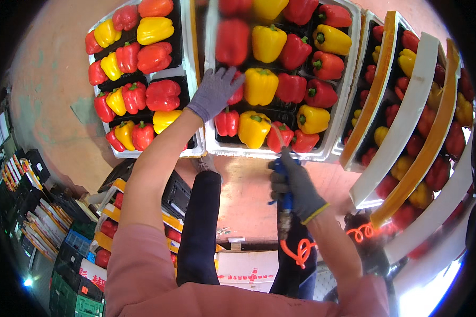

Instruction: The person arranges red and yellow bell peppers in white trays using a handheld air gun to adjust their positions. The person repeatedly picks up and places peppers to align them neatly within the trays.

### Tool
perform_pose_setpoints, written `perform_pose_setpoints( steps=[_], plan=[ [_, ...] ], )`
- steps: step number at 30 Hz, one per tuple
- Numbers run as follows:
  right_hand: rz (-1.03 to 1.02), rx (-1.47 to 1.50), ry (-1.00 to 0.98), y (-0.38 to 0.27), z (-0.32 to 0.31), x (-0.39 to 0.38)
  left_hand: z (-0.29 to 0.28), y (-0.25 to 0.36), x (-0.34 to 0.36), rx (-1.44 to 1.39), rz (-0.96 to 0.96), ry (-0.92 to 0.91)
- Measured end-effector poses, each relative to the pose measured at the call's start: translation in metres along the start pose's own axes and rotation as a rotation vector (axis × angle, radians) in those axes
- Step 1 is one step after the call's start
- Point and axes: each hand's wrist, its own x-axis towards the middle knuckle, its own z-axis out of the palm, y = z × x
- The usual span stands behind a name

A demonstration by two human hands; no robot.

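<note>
My left hand (pixel 215 93), in a grey-lilac glove, lies with its fingers stretched out over the left rim of a white foam box (pixel 210 141). Its fingertips are at a red bell pepper (pixel 237 91), partly covered by the hand. A blue air blow gun (pixel 287 203) is gripped in my right hand (pixel 300 185), which wears a dark grey glove. The gun's thin nozzle (pixel 283 138) points up over the box's near row, between a yellow pepper (pixel 253 130) and a red pepper (pixel 278 141). Red and yellow peppers sit in rows on black trays inside this box.
On the left stands another foam box (pixel 122 153) of peppers. Several more pepper boxes (pixel 391 132) line the right side. An orange coiled hose (pixel 303 252) runs from the gun to the right. Crates (pixel 74 264) and packed cartons lie lower left.
</note>
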Motion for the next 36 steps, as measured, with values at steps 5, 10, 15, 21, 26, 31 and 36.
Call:
perform_pose_setpoints(
  steps=[5,10,15,21,26,31,36],
  plan=[
    [0.028,0.004,-0.063,0.010,0.004,0.014,0.001,-0.020,0.014,-0.246,-0.011,0.058],
    [-0.088,0.172,0.015,-0.006,-0.053,-0.006,-0.014,-0.021,0.015,-0.271,0.002,-0.053],
    [-0.069,0.161,-0.014,-0.003,-0.050,0.005,-0.018,0.028,0.021,-0.046,0.043,0.069],
    [-0.118,0.163,-0.013,-0.009,-0.052,0.014,-0.012,0.060,0.062,-0.105,0.022,0.024],
    [-0.064,0.205,0.082,-0.024,-0.072,0.011,-0.016,0.034,0.063,-0.283,0.134,0.102],
    [-0.186,0.266,0.078,-0.042,-0.060,0.008,-0.026,0.026,0.065,-0.406,0.102,-0.015],
    [-0.288,0.303,-0.059,-0.076,-0.042,-0.002,-0.023,0.041,0.055,-0.265,0.164,-0.047]
  ],
)
